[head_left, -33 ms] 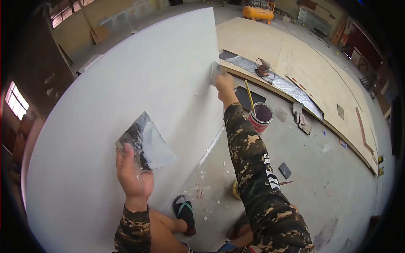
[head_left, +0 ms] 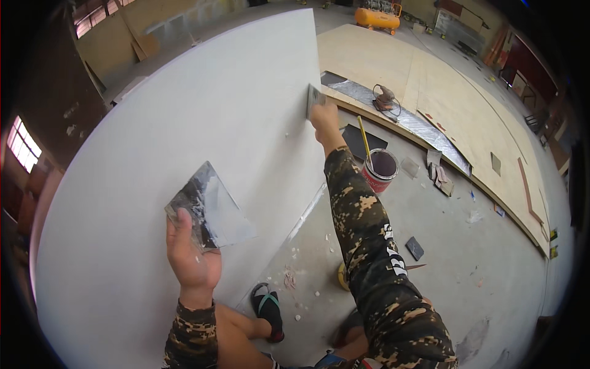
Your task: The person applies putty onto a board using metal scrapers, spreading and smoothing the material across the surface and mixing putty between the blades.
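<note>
A large white panel (head_left: 135,147) stands upright along my left side. My left hand (head_left: 195,264) grips a flat square scraper plate (head_left: 206,206) in front of it, thumb on the plate's face. White filler is smeared over part of that dark, shiny plate. With the arm stretched far out, my right hand (head_left: 326,118) is closed on a putty knife (head_left: 314,98). Its wide blade lies at the panel's surface close to the far right edge, blurred a little; the handle is hidden in my fingers.
Right of the panel, an open paint can (head_left: 381,169) with a yellow stick (head_left: 364,141) stands on the floor. Beyond it lies a low plywood platform (head_left: 455,92) bearing a corded sander (head_left: 385,98). A dark block (head_left: 415,248) and scraps lie nearby. An orange compressor (head_left: 377,19) stands far back.
My right hand and the putty knife have shifted slightly up and left along the panel. My left hand and its plate have drifted a little left.
</note>
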Action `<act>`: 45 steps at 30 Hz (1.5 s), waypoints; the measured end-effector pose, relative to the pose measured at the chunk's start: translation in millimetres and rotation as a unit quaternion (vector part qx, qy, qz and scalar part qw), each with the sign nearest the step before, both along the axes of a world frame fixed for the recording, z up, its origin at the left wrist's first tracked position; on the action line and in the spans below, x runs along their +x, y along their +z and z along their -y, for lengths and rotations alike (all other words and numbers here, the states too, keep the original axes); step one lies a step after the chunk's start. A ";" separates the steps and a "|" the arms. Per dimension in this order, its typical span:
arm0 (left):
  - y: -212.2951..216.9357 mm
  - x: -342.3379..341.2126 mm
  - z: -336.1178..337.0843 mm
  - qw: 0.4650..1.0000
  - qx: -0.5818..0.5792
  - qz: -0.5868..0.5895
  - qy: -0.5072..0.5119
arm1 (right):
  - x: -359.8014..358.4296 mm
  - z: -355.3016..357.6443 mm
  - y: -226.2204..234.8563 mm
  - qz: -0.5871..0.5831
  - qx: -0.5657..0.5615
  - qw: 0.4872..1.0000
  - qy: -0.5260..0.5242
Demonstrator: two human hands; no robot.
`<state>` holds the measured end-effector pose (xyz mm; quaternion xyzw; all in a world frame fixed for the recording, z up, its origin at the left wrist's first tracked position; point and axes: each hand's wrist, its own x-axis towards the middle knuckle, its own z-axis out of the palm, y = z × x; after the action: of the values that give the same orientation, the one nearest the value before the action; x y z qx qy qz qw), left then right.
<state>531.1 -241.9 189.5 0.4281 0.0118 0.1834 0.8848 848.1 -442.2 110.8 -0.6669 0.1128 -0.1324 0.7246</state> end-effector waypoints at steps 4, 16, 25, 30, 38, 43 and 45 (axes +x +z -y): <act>2.6 -4.1 -9.2 1.000 0.002 -0.018 0.010 | -40.9 -35.0 29.0 0.139 -0.168 0.976 0.028; -2.6 6.5 -9.4 1.000 -0.015 -0.010 -0.019 | -99.1 -23.6 -63.3 0.166 -0.221 0.960 0.042; -1.1 0.2 -11.7 1.000 -0.017 -0.018 0.013 | -8.2 5.7 -26.6 0.054 -0.122 0.989 0.069; 5.0 8.2 -3.8 1.000 -0.020 -0.008 -0.003 | -115.9 -52.0 -76.7 0.275 -0.397 0.875 0.035; 5.7 20.1 4.5 1.000 0.000 -0.006 -0.012 | -179.5 -33.7 -123.4 0.143 -0.207 0.954 0.163; 1.1 21.2 -2.0 1.000 -0.007 0.003 -0.008 | -194.8 -36.0 -167.1 0.057 -0.121 0.985 0.106; -1.9 19.0 -4.3 1.000 0.003 0.000 0.011 | -201.0 -46.0 -180.1 0.028 -0.084 0.990 0.112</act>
<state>550.1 -237.6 187.6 0.4309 0.0161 0.1934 0.8813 647.1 -396.2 -69.3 -0.7300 0.0057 -0.0784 0.6789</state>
